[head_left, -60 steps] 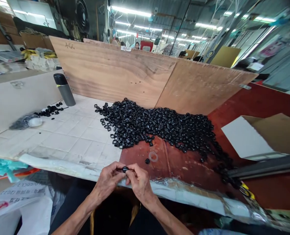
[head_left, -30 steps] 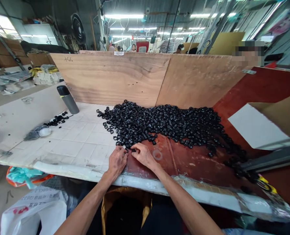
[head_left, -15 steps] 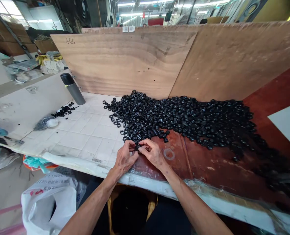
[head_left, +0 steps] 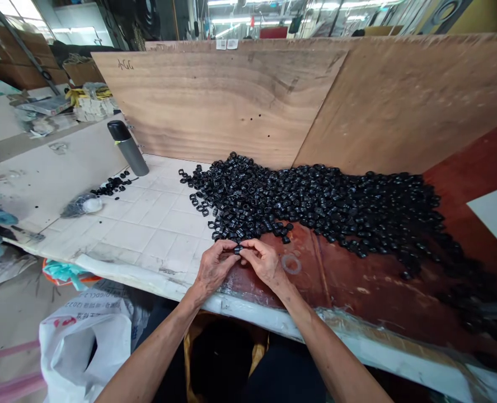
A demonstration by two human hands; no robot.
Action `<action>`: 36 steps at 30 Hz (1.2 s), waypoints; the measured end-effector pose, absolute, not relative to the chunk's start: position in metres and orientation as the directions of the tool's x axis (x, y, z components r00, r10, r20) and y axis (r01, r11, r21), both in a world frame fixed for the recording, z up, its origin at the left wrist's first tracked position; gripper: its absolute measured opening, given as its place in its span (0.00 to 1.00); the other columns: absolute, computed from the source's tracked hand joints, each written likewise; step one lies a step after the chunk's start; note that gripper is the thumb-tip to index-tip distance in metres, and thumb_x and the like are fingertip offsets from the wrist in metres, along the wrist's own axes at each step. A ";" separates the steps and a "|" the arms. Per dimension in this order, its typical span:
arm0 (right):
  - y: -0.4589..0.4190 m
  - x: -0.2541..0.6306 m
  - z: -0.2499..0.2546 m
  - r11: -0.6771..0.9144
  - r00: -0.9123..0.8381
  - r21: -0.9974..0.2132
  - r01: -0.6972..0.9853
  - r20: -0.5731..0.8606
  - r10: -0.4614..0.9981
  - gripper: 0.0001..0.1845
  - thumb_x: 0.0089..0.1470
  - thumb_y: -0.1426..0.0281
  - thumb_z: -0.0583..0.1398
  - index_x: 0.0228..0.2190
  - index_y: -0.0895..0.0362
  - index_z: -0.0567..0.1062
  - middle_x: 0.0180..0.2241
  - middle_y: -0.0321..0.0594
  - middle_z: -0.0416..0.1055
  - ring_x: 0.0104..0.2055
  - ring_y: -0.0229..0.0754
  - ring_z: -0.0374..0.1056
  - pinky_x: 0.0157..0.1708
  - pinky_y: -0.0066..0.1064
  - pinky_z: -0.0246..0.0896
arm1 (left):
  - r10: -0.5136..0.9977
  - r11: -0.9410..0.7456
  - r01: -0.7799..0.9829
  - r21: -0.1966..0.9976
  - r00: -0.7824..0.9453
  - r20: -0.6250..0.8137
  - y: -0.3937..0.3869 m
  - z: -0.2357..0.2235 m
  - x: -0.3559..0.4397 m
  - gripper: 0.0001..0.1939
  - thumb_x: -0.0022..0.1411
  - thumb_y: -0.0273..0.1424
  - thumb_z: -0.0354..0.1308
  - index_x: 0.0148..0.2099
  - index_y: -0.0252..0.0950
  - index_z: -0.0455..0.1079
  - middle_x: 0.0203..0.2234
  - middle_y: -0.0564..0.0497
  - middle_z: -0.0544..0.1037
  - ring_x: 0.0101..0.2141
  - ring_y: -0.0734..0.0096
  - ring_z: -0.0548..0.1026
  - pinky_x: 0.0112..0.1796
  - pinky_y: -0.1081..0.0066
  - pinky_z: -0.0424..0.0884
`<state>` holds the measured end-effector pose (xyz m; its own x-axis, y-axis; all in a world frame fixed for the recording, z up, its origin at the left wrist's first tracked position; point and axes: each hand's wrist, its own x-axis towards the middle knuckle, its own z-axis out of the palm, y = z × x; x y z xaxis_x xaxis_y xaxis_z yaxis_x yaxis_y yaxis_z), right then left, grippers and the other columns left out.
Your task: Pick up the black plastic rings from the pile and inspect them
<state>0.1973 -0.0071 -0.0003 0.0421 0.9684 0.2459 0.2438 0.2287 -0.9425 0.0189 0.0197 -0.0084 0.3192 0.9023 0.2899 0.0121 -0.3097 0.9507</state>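
Between my two hands is a small black ring-shaped part (head_left: 237, 249), pinched at the fingertips just above the front of the table. My left hand (head_left: 215, 266) grips it from the left with thumb and fingers. On its other side my right hand (head_left: 263, 262) pinches it in the same way. Right behind my fingers spreads a large heap of black ring-shaped parts (head_left: 273, 196), lying loose along the wooden board. The fingers cover much of the held part.
A dark grey flask (head_left: 127, 148) stands at the back left. Near it lie small black pieces (head_left: 112, 186) and a plastic bag of dark bits (head_left: 78, 206). A wooden board (head_left: 215, 101) walls off the back. Below the table's front edge (head_left: 148, 285) hangs a white sack (head_left: 84, 341).
The fingertips have closed more evenly around the small black part, which now shows between them. The whole view has shifted slightly; the heap looks the same.
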 end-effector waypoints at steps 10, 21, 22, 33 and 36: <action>-0.011 0.191 0.008 0.217 0.037 -0.936 0.277 0.236 0.971 0.09 0.59 0.62 0.61 0.31 0.55 0.74 0.19 0.32 0.68 0.18 0.35 0.63 0.18 0.24 0.56 | 0.866 -0.427 0.101 0.899 0.331 0.374 0.019 -0.005 0.016 0.10 0.63 0.35 0.64 0.45 0.38 0.76 0.43 0.47 0.81 0.45 0.65 0.79 0.49 0.64 0.77; -0.010 0.197 0.005 0.382 0.030 -0.883 0.273 0.405 0.914 0.05 0.56 0.71 0.64 0.35 0.55 0.80 0.35 0.39 0.77 0.37 0.42 0.73 0.39 0.32 0.68 | 0.950 -0.093 -0.036 0.995 0.296 0.100 0.019 0.003 0.018 0.11 0.55 0.34 0.70 0.40 0.36 0.79 0.36 0.50 0.83 0.38 0.66 0.80 0.46 0.65 0.76; -0.010 0.197 0.005 0.398 0.022 -0.879 0.264 0.418 0.908 0.05 0.56 0.71 0.64 0.36 0.55 0.81 0.37 0.40 0.77 0.39 0.43 0.74 0.40 0.33 0.68 | 0.951 -0.049 -0.060 0.997 0.303 0.065 0.018 0.005 0.019 0.12 0.54 0.34 0.70 0.40 0.35 0.79 0.35 0.50 0.83 0.37 0.66 0.79 0.45 0.65 0.76; -0.011 0.195 0.003 0.353 0.039 -0.909 0.221 0.369 0.928 0.09 0.55 0.72 0.63 0.40 0.54 0.78 0.39 0.41 0.79 0.39 0.45 0.75 0.43 0.35 0.72 | 0.932 0.149 -0.158 0.976 0.353 -0.086 0.018 0.006 0.021 0.16 0.52 0.38 0.72 0.39 0.34 0.77 0.28 0.51 0.82 0.30 0.69 0.80 0.40 0.65 0.79; -0.012 0.193 0.001 0.296 0.077 -0.923 0.246 0.323 0.943 0.17 0.56 0.68 0.63 0.49 0.54 0.75 0.36 0.39 0.77 0.33 0.42 0.73 0.37 0.32 0.71 | 0.944 0.046 -0.098 0.994 0.330 -0.011 0.018 0.003 0.021 0.16 0.52 0.39 0.72 0.39 0.35 0.76 0.31 0.51 0.82 0.33 0.67 0.80 0.41 0.65 0.79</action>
